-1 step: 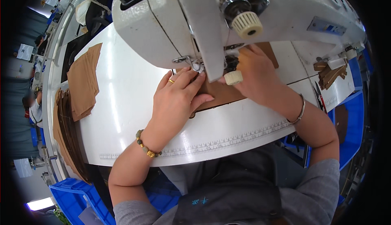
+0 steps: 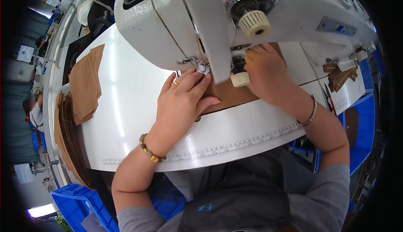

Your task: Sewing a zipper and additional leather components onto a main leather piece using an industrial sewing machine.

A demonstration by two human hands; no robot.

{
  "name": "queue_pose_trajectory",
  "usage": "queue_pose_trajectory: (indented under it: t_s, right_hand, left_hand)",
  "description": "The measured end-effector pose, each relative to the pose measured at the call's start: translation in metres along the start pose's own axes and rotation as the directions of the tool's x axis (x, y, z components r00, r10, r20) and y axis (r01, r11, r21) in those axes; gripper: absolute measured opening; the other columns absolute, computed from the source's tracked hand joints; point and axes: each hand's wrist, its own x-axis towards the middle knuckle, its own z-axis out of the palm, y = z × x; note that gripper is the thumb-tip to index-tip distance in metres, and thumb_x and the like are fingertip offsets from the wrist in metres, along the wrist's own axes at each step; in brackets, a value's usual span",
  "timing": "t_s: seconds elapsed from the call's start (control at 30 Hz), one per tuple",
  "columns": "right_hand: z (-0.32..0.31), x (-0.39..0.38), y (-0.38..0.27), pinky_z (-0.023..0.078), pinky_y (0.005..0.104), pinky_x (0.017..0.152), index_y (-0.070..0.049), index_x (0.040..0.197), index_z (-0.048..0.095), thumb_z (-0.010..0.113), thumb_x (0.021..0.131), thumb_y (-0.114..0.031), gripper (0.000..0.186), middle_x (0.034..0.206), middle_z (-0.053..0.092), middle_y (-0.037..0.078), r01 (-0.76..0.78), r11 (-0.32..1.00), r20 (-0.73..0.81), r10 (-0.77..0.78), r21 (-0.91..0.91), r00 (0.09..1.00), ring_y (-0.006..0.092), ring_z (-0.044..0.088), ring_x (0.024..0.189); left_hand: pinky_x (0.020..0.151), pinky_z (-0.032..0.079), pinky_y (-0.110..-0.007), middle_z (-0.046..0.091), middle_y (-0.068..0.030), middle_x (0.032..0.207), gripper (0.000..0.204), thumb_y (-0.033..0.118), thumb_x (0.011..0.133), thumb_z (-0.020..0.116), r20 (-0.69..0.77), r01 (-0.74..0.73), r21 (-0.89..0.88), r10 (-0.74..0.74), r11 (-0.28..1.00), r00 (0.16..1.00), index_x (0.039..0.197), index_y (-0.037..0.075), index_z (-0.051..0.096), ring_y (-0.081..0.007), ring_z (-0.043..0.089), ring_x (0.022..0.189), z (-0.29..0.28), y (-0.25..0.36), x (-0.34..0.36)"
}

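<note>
A flat brown leather-like piece (image 2: 235, 94) with a dark edge lies on the white table beneath the white sewing machine (image 2: 147, 34). My left hand (image 2: 181, 97) rests on its left part, fingers spread, the fingertips close to the presser foot (image 2: 203, 68). Over the far right part of the piece is my right hand (image 2: 266, 72), with its fingers stretched forward and the thumb side behind a cream knob (image 2: 240, 79). The machine's head hides some of its fingertips. Neither hand grips the piece visibly; both lie on it. The needle is hard to make out.
Stacked brown pieces (image 2: 86, 87) lie at the table's left, with more (image 2: 69, 135) along its edge. Scissors (image 2: 329, 99) and brown strips (image 2: 342, 78) are on the right. A printed ruler (image 2: 210, 150) follows the front edge. Blue bins (image 2: 79, 200) stand below.
My right hand has shifted slightly forward and to the right over the brown piece, and its thumb has gone out of sight behind the knob. The left hand stays in nearly the same place.
</note>
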Motion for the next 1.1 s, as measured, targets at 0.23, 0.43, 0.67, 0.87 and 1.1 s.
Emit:
queue_pose_trajectory:
  t_s: [0.23, 0.43, 0.67, 0.87, 1.1]
  right_hand:
    - [-0.024, -0.02, -0.04, 0.042, 0.0501, 0.114, 0.011, 0.106, 0.075, 0.071, 0.087, -0.026, 0.041, 0.103, 0.076, 0.024, 0.128, 0.975, 0.144, -0.102, -0.18, 0.984, 0.0354, 0.069, 0.112]
    - [-0.018, -0.036, -0.076, 0.047, 0.0507, 0.107, 0.014, 0.098, 0.076, 0.065, 0.075, -0.02, 0.043, 0.086, 0.075, 0.026, 0.379, 0.893, 0.062, -0.376, -0.244, 0.925, 0.0384, 0.071, 0.089]
    - [-0.03, -0.021, -0.055, 0.052, 0.0491, 0.105, 0.005, 0.105, 0.075, 0.076, 0.083, -0.022, 0.035, 0.104, 0.076, 0.022, 0.372, 0.925, 0.138, -0.361, -0.069, 0.922, 0.0353, 0.073, 0.098]
    - [-0.014, -0.008, -0.027, 0.048, 0.0447, 0.107, -0.008, 0.11, 0.078, 0.083, 0.079, -0.035, 0.041, 0.118, 0.071, 0.012, 0.125, 0.986, 0.026, -0.129, 0.113, 0.991, 0.0283, 0.065, 0.119]
    - [-0.009, -0.01, -0.026, 0.046, 0.0478, 0.11, -0.009, 0.112, 0.079, 0.083, 0.078, -0.037, 0.045, 0.123, 0.071, 0.012, 0.154, 0.987, -0.007, -0.154, 0.049, 0.988, 0.0278, 0.063, 0.125]
  left_hand:
    - [0.1, 0.051, -0.043, 0.071, -0.0097, 0.133, 0.038, 0.028, 0.089, 0.08, -0.028, 0.027, 0.038, -0.026, 0.999, 0.999, 0.118, 0.004, 0.075, -0.0285, 0.067, 0.122, -0.004, 0.011, -0.008]
    - [0.105, 0.053, -0.043, 0.071, -0.0117, 0.133, 0.044, 0.029, 0.087, 0.081, -0.031, 0.024, -0.044, -0.026, 0.999, 0.999, 0.122, 0.002, 0.074, -0.0332, 0.066, 0.126, -0.006, 0.01, -0.012]
    - [0.107, 0.053, -0.043, 0.069, -0.0128, 0.137, 0.066, 0.042, 0.077, 0.085, 0.008, -0.001, -0.04, 0.001, 0.999, 1.0, 0.128, 0.002, 0.073, -0.0341, 0.064, 0.13, -0.007, 0.009, -0.012]
    - [0.107, 0.052, -0.042, 0.07, -0.0147, 0.134, 0.07, 0.048, 0.078, 0.082, 0.002, 0.002, -0.027, -0.002, 1.0, 1.0, 0.125, -0.003, 0.073, -0.0339, 0.064, 0.128, -0.003, 0.013, -0.012]
    - [0.106, 0.052, -0.042, 0.07, -0.0141, 0.133, 0.07, 0.048, 0.078, 0.081, 0.007, 0.004, -0.009, -0.004, 1.0, 1.0, 0.125, -0.003, 0.073, -0.0332, 0.065, 0.127, -0.004, 0.014, -0.011]
